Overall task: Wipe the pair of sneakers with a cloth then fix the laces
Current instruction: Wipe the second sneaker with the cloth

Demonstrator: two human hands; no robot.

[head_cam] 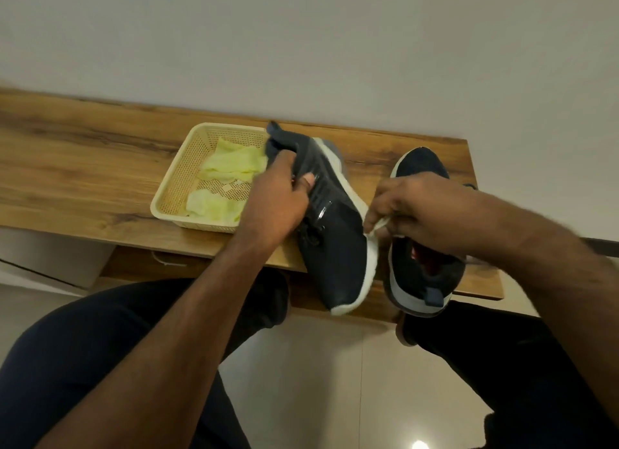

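Just right of the cream basket (174, 194) on the desk (83, 167), the left hand (274, 200) has its fingers clamped on a tilted dark sneaker (338, 234), while the right hand (412, 204) pinches a pale cloth (376, 228) against its white sole, the second sneaker (423, 271) beyond.

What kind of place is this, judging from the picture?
Probably a room in a home: a wooden table against a plain white wall, a tiled floor, and a plastic basket holding cloths.
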